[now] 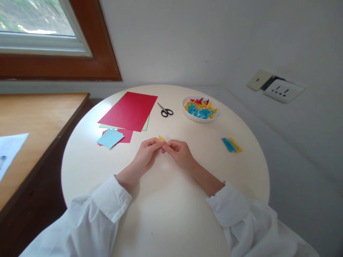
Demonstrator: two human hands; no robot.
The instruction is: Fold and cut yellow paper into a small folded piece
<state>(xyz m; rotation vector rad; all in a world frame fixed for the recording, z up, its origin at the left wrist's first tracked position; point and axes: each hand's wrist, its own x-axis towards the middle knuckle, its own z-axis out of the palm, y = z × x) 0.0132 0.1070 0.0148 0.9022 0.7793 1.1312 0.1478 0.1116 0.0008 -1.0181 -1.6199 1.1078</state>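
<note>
A small folded piece of yellow paper (pixel 160 138) is pinched between my two hands above the middle of the round table. My left hand (pixel 148 151) grips it from the left with thumb and fingers. From the other side, my right hand (pixel 180 153) closes on it too, its fingertips meeting those of the left. Only a pointed yellow tip shows; the fingers cover most of the paper, so its full shape is hidden.
On the white round table (pixel 171 210) lie red sheets (pixel 128 110) over green ones, light-blue paper squares (pixel 110 138), black-handled scissors (pixel 166 112), and folded blue and yellow strips (pixel 229 144). A white dish (pixel 200 119) holds many colourful folded paper pieces. A wooden desk (pixel 43 114) stands left.
</note>
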